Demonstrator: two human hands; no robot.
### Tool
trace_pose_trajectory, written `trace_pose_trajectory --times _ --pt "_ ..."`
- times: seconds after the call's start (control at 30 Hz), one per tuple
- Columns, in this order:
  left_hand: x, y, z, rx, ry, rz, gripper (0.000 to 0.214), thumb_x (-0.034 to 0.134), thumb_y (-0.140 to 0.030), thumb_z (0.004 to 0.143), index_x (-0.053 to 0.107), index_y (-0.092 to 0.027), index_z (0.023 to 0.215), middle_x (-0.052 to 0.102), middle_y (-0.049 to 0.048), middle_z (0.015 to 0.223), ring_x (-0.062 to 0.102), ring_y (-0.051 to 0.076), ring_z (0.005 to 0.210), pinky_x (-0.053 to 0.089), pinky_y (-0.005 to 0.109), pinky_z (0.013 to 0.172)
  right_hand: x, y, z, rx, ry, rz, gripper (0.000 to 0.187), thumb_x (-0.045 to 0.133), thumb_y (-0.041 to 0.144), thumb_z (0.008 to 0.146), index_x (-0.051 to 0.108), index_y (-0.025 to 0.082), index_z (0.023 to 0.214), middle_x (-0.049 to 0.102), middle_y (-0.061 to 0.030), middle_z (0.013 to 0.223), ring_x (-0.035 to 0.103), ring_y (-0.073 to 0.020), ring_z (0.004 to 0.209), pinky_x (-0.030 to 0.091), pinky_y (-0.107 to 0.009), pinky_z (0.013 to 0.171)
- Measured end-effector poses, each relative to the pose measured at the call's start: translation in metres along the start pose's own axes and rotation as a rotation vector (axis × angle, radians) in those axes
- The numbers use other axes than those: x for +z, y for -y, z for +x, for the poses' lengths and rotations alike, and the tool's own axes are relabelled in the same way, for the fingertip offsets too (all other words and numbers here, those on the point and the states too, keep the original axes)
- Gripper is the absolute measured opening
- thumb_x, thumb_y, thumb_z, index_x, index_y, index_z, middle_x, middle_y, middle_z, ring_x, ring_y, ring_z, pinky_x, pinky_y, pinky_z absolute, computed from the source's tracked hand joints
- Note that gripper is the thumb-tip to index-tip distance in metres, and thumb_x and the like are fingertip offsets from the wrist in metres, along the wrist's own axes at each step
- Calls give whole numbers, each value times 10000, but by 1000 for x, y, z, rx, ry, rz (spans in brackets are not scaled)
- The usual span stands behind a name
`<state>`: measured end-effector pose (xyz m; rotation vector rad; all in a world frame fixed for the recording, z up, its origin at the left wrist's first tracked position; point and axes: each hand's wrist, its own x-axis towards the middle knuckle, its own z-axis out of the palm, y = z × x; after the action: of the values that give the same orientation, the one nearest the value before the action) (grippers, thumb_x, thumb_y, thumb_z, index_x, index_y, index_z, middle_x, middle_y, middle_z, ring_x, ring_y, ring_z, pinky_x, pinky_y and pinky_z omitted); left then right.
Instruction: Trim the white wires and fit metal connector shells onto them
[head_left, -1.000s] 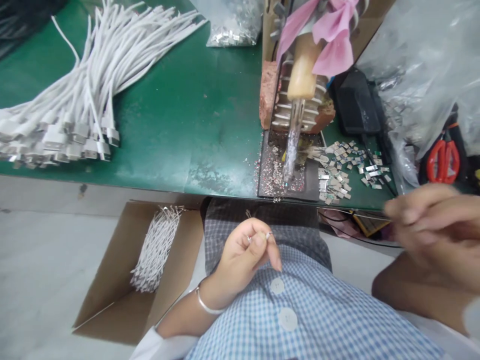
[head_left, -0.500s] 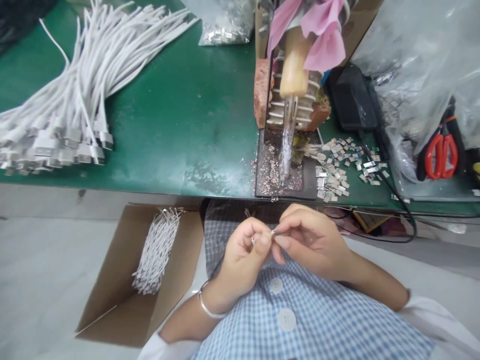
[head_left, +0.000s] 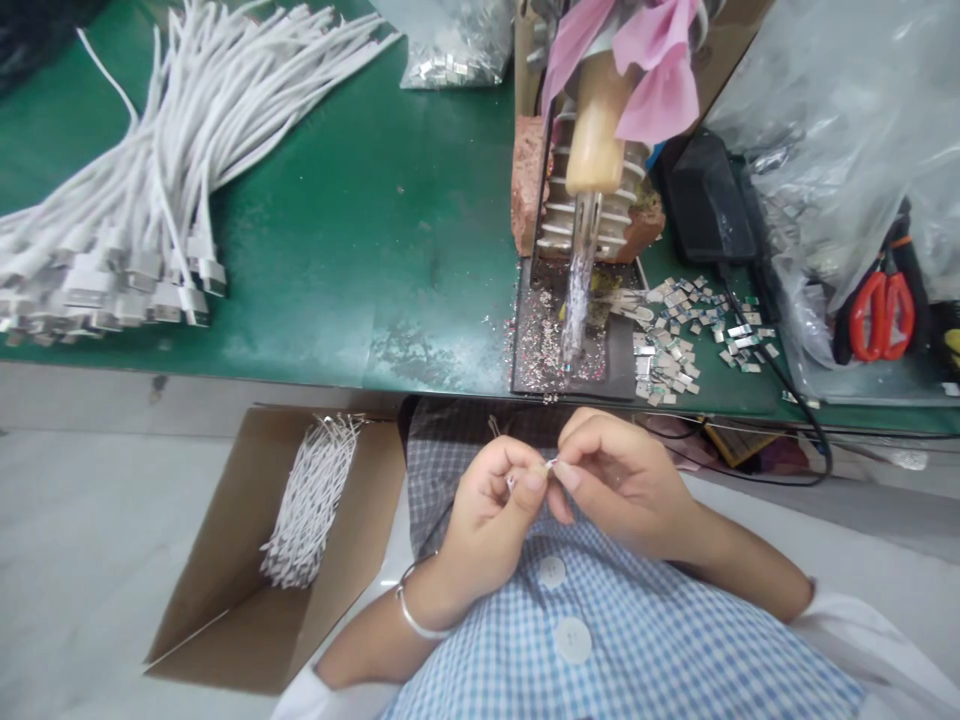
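My left hand (head_left: 491,505) and my right hand (head_left: 611,480) meet in front of my checked shirt, just below the table's edge. Both pinch a tiny silvery metal piece (head_left: 550,466) between their fingertips. A thin wire end sticks up behind my left fingers. A silver bangle (head_left: 411,617) sits on my left wrist. On the green table above the hands, a soldering iron (head_left: 589,200) with a wooden handle rests on a stand over a dark tray (head_left: 622,355) speckled with solder bits.
A big bundle of white cables with metal plugs (head_left: 142,220) lies at the table's left. Small metal shells (head_left: 686,335) are scattered right of the tray. Red-handled scissors (head_left: 885,310) and plastic bags sit at far right. A cardboard box (head_left: 247,600) with white cables stands on the floor.
My right hand came in from the far right and joined my left hand at the small metal piece. Since half a second ago the hands have barely shifted.
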<state>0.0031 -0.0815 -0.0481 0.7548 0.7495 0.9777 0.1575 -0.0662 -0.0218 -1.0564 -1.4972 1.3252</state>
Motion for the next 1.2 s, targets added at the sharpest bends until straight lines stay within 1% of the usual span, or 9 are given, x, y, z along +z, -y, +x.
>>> trace_pose_trajectory --times 0.2,0.27,0.37,0.53,0.73,0.9,1.03,1.13,1.2 --pt "2 -1 0 -60 -9 -48 219 572 -386 926 504 -196 839 649 -28 570 369 54 351 241 181 385 -1 -3 2 -372 -103 -397 175 514 62 821 572 213 756 548 2 684 531 -122 636 454 -238 565" --pt "2 -2 -1 -64 3 -59 222 557 -392 934 495 -199 843 642 -36 539 333 48 325 220 178 374 -3 -4 3 -423 -71 -523 193 503 72 832 582 215 730 551 -3 683 523 -124 627 446 -237 554" --pt "2 -3 -1 -78 15 -69 225 544 -393 942 493 -197 844 669 -17 544 387 60 340 232 173 380 -9 -5 3 -436 -27 -604 185 507 94 852 616 214 763 569 -6 680 531 -125 622 444 -236 544" --pt "2 -4 -1 -73 11 -84 210 559 -380 936 519 -190 855 707 -4 590 391 56 341 202 175 371 -15 -2 4 -336 -46 -412 94 594 186 849 652 205 921 623 -24 732 592 -145 673 502 -263 583" --pt "5 -5 1 -48 41 -99 219 555 -382 938 508 -191 840 685 -12 554 353 55 345 202 166 368 -7 -1 3 -102 -50 -162 27 600 192 831 620 190 848 573 -8 716 548 -118 620 454 -226 513" --pt "5 -3 1 -59 56 -132 190 547 -357 947 511 -195 852 695 -14 570 324 52 352 197 166 372 -3 -1 5 -56 -19 -76 70 559 148 834 558 197 784 522 13 682 510 -112 609 417 -223 518" --pt "5 -4 2 -72 60 -204 186 554 -357 942 536 -190 860 693 -10 561 290 50 338 165 172 365 -8 -3 2 -43 -16 -14 67 583 145 830 572 200 793 522 10 714 492 -111 623 391 -223 530" --pt "6 -7 3 -95 43 -269 190 552 -342 943 548 -180 844 666 -16 524 300 48 337 190 167 383 -14 -5 -4 -19 -28 159 34 632 221 834 606 213 855 520 -1 779 484 -119 666 386 -229 557" --pt "6 -8 5 -101 36 -303 183 534 -317 955 550 -172 844 656 -19 521 259 34 331 194 161 389 -17 -5 -9 39 -25 310 118 644 312 833 627 219 904 515 -14 823 484 -134 715 398 -243 597"
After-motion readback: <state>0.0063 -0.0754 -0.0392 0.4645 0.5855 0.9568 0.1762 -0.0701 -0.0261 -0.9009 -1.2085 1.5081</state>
